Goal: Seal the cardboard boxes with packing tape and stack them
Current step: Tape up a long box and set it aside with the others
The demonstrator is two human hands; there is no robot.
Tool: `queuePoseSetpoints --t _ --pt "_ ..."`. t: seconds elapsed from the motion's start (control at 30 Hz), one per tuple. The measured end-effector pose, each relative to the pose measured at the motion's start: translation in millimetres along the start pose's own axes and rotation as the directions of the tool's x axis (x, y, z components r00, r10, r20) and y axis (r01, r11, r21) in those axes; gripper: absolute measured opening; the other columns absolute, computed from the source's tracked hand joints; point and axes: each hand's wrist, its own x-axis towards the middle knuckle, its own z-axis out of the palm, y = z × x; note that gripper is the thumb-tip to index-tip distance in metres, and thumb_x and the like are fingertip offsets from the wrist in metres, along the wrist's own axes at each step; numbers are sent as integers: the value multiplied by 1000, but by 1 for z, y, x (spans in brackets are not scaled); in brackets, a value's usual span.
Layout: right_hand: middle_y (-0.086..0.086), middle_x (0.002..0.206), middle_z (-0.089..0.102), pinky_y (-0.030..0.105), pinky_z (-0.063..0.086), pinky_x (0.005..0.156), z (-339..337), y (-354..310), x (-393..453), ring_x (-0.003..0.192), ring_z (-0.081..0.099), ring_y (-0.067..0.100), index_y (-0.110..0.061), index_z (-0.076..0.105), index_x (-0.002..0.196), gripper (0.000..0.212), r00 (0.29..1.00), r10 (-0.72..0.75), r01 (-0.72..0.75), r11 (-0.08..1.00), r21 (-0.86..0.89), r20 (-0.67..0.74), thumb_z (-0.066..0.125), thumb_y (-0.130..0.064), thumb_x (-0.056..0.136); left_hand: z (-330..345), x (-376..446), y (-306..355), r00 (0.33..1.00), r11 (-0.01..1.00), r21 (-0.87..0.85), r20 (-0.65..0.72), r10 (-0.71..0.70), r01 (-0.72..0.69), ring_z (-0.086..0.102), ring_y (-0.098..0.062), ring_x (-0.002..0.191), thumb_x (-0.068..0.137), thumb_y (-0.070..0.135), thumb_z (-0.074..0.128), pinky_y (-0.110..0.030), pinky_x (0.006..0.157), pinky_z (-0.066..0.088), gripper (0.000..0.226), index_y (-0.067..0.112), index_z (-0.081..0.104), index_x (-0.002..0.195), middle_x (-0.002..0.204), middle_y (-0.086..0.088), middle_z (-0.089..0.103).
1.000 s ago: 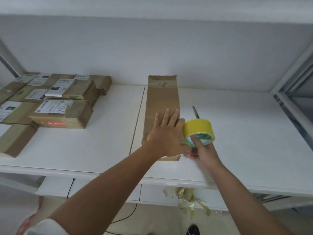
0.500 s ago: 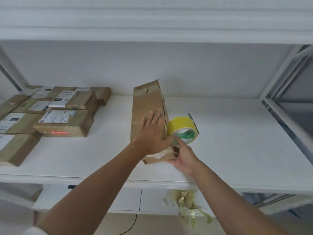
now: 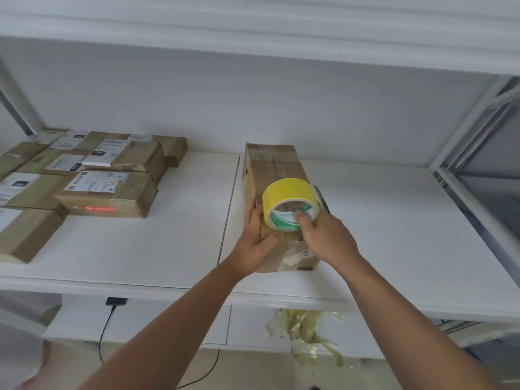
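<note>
While one long box [image 3: 277, 192] lies at mid-frame on the white shelf [image 3: 394, 235], running away from the camera, a single yellow tape roll [image 3: 291, 204] stands on edge on its near half. At the left of the frame sits one pile of boxes [image 3: 84, 178]; at least seven show, most with white labels. Two hands work the long box. The left hand [image 3: 260, 237] grips its near left edge, fingers curled over the side, thumb on top just below the roll. The right hand [image 3: 323, 235] holds the roll, fingers hooked into its core. One dark tool [image 3: 322, 199] peeks out just right of the roll. Crumpled tape scraps [image 3: 306, 339] hang under the shelf, lower centre.
</note>
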Motion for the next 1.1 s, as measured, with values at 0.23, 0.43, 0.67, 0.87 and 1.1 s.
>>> queuePoseSetpoints --t 0.23,0.43,0.67,0.87,1.1 --pt "9 154 24 45 45 93 18 2 -1 128 47 37 -32 29 149 59 999 -33 29 993 -111 -33 37 -58 96 -5 4 -20 1000 997 78 19 3 -4 13 -13 152 72 52 66 -40 123 22 77 50 35 142 157 13 16" --pt "0 152 31 44 44 96 21 -1 6 138 31 26 -22 42 142 54 976 -168 167 986 -23 -139 51 -46 95 -6 17 -33 993 990 87 31 -114 111 52 -22 131 67 66 82 -53 106 45 93 40 38 145 143 5 52" --pt "21 111 66 42 47 80 -3 8 22 103 60 41 -18 48 139 44 967 -186 169 980 -107 -173 50 -28 97 -15 17 -21 982 932 347 111 -154 107 18 -6 150 74 73 68 -40 122 25 106 33 16 157 166 11 12" --pt "11 111 66 34 46 84 -7 21 21 105 60 32 -23 62 112 20 981 -112 146 964 221 -161 63 -26 93 -16 18 -6 961 754 652 148 -232 82 -4 -19 154 87 74 50 -45 125 2 108 15 -3 160 167 3 -11" --pt "9 117 59 36 49 88 11 17 21 106 60 25 -29 49 97 26 996 28 14 890 456 -84 72 -32 86 7 27 -1 982 633 774 128 -140 -11 -14 -22 153 72 86 15 -37 123 -5 119 7 -1 159 168 -11 -4"
